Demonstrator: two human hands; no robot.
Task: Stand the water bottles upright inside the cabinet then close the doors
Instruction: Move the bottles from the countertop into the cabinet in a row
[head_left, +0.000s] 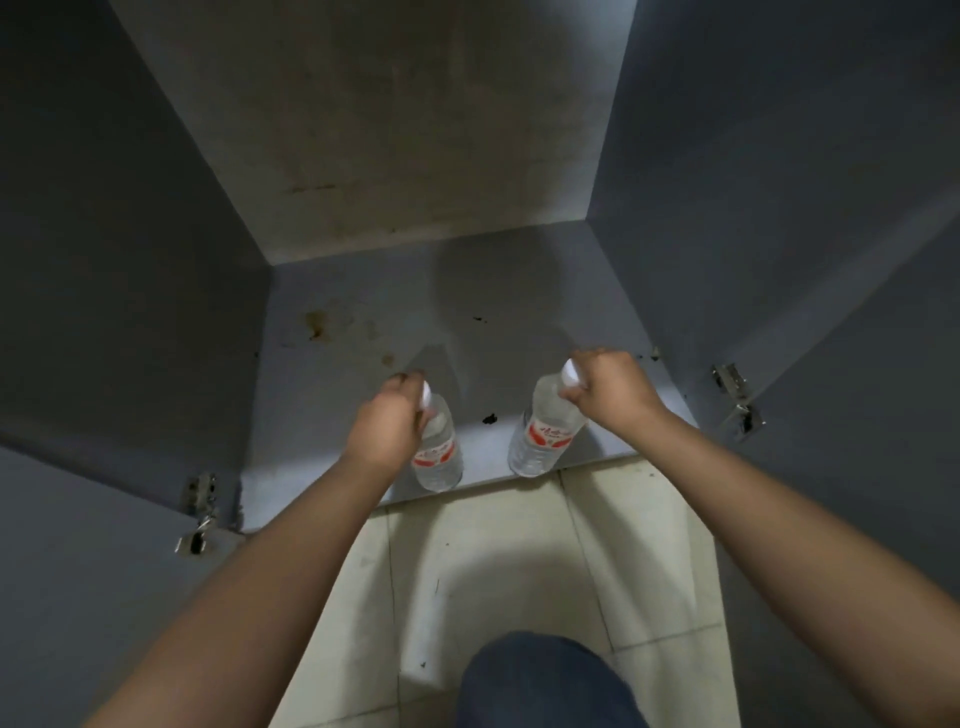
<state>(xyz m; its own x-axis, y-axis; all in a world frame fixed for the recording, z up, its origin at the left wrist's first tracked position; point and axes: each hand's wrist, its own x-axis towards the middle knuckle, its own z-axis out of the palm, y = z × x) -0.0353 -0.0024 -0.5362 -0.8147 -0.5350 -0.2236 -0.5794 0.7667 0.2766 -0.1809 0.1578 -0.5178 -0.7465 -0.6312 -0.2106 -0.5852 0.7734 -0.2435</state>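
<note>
1. The cabinet (467, 291) fills most of the view, its grey floor stained and speckled with dark spots, its back wall a paler panel.
2. Both doors stand wide open: the left door (78, 571) swings out at lower left, the right door (857, 364) at right, each with a metal hinge, the left hinge (200, 512) and the right hinge (737, 400).
3. Pale floor tiles (493, 571) lie in front of the cabinet, with a knee in blue cloth (545, 686) at the bottom edge.
4. Two bare forearms reach in from below.
5. The left bottle (439, 452) stands near the front edge of the cabinet floor, clear with a red-and-white label, roughly upright.
6. The right bottle (545, 431) stands just beside the front edge, well apart from the left one, leaning slightly.
7. The left hand (389, 415) curls its fingers round the left bottle's white cap and neck.
8. The right hand (608, 387) pinches the right bottle's cap in the same way.
</note>
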